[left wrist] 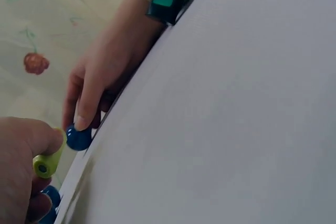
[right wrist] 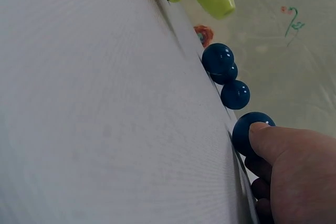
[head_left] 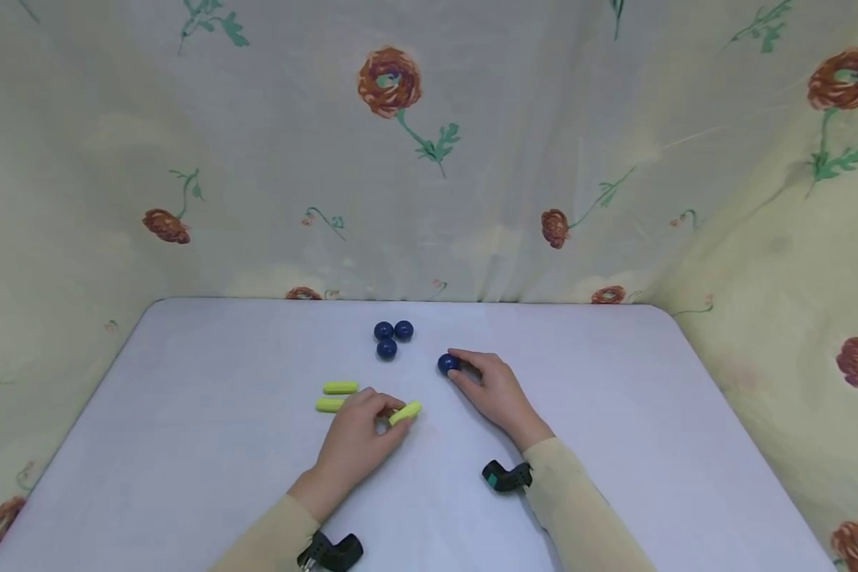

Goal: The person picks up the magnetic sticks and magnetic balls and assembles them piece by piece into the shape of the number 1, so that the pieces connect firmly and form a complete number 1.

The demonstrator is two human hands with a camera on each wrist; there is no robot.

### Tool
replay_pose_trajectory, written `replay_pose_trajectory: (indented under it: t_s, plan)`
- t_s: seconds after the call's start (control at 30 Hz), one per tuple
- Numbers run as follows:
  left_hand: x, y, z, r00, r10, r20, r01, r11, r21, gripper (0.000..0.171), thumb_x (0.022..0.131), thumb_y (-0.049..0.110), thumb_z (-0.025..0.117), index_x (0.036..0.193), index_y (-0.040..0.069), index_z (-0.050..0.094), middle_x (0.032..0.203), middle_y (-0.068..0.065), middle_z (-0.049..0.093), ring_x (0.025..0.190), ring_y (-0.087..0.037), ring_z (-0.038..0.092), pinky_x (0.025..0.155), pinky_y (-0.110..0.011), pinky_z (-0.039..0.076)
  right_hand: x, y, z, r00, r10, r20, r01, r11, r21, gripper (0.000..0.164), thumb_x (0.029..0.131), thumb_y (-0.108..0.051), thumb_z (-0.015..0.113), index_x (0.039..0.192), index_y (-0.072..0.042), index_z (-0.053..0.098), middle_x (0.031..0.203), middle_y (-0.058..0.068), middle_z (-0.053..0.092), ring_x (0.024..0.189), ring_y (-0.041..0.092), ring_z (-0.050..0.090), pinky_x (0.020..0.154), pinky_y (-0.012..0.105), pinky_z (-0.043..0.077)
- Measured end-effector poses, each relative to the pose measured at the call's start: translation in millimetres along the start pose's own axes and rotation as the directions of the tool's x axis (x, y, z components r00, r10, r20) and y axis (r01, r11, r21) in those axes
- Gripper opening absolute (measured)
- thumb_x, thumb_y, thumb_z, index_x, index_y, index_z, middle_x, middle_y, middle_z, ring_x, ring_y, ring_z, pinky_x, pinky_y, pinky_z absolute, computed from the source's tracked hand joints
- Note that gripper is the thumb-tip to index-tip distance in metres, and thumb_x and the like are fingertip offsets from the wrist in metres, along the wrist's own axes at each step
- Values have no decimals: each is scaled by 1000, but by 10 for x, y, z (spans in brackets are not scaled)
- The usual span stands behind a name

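- Nearest, a black device (head_left: 339,554) is worn at the left wrist and another black device (head_left: 508,477) at the right, each beside a pale sleeve (head_left: 579,500).
- By the left hand (head_left: 361,435), a yellow-green stick (head_left: 406,412) is pinched between thumb and fingers and is held at a slant over the white counter (head_left: 615,397).
- Just beyond that hand, to its left, two more sticks are laid side by side: the nearer stick (head_left: 329,405) is partly covered by the hand, the farther stick (head_left: 339,388) is not.
- By the right hand (head_left: 496,393), a dark blue ball (head_left: 447,364) is pinched between thumb and fingers; whether the counter is touched by it cannot be told.
- Farther off, left of the held ball and apart from it, three blue balls (head_left: 386,349) are clustered on the counter.
- Behind the counter, a pale cloth (head_left: 279,135) is hung, printed with reddish-brown flowers.
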State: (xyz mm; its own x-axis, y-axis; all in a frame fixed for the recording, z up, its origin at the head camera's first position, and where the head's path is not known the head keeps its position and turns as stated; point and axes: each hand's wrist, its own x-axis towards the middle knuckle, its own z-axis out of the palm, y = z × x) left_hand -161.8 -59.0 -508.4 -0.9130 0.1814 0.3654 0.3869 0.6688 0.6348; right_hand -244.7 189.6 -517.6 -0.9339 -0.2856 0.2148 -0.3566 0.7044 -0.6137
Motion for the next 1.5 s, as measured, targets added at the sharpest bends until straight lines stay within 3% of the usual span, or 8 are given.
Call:
replay_pose_trajectory:
  t_s: [0.17,0.63,0.93,1.5]
  plan:
    - [106,61,116,999,-39,0,39,999,13,21,87,34,78,99,17,72,82,10,54,73,-9,48,66,-27,43,7,-28,7,1000,-5,-5,5,1000,5,42,97,-36,65,136,-22,60,132,-2,62,123,20,55,103,42,42]
    - [365,141,347,992,-128,3,127,990,66,21,89,34,74,99,16,70,83,8,55,76,-13,46,68,-28,39,-9,-42,24,1000,17,-6,-17,1000,5,42,97,-37,65,135,-22,61,130,-1,63,122,20,55,102,43,42]
    - [464,166,403,980,-197,18,195,977,91,26,90,37,72,102,15,70,83,7,55,80,-15,47,69,-30,39,-11,-57,28,1000,8,-8,-8,1000,11,42,97,-37,65,135,-21,62,131,-1,62,122,20,55,102,44,43]
    - [527,206,469,983,-181,15,178,975,132,26,89,40,72,98,15,71,79,7,57,77,-15,48,70,-32,39,-9,-59,-7,999,37,-3,-37,999,-4,41,97,-37,63,135,-24,61,132,-1,62,124,21,54,103,44,42]
